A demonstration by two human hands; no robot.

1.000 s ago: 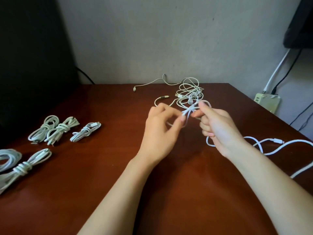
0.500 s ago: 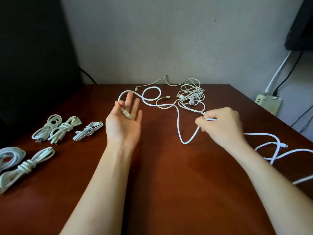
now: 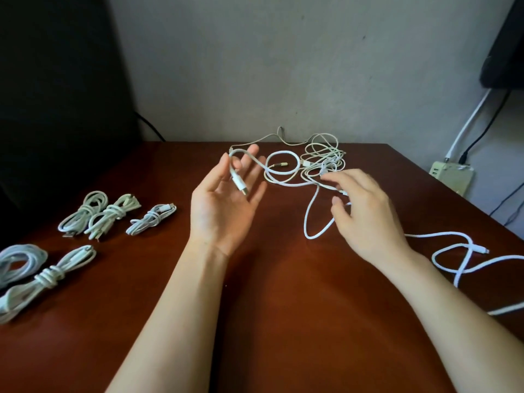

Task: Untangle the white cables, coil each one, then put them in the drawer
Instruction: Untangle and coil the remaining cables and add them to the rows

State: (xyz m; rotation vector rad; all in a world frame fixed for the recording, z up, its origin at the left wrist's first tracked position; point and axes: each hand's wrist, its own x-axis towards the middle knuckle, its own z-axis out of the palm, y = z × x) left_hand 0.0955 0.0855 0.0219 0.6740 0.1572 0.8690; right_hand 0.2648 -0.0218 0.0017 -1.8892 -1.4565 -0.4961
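- Lying lower left on the shiny brown table (image 3: 255, 307), coiled bundles (image 3: 48, 276) look ropey.
- Left hand (image 3: 224, 205), middle, is flat and wide open; the smooth white cable (image 3: 236, 180) drapes over its fingers.
- Right hand (image 3: 365, 214), loose, grips nothing.
- Thin tangle (image 3: 326, 163), upper middle.

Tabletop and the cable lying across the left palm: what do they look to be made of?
Tabletop: reddish-brown wood or wood veneer, probably lacquered. It is smooth with a soft sheen, and the grain is unclear. Cable on the left hand: a white plastic or rubbery jacket, matte, bending in soft loops. Its plug tip looks metallic, with a pale gold glint.
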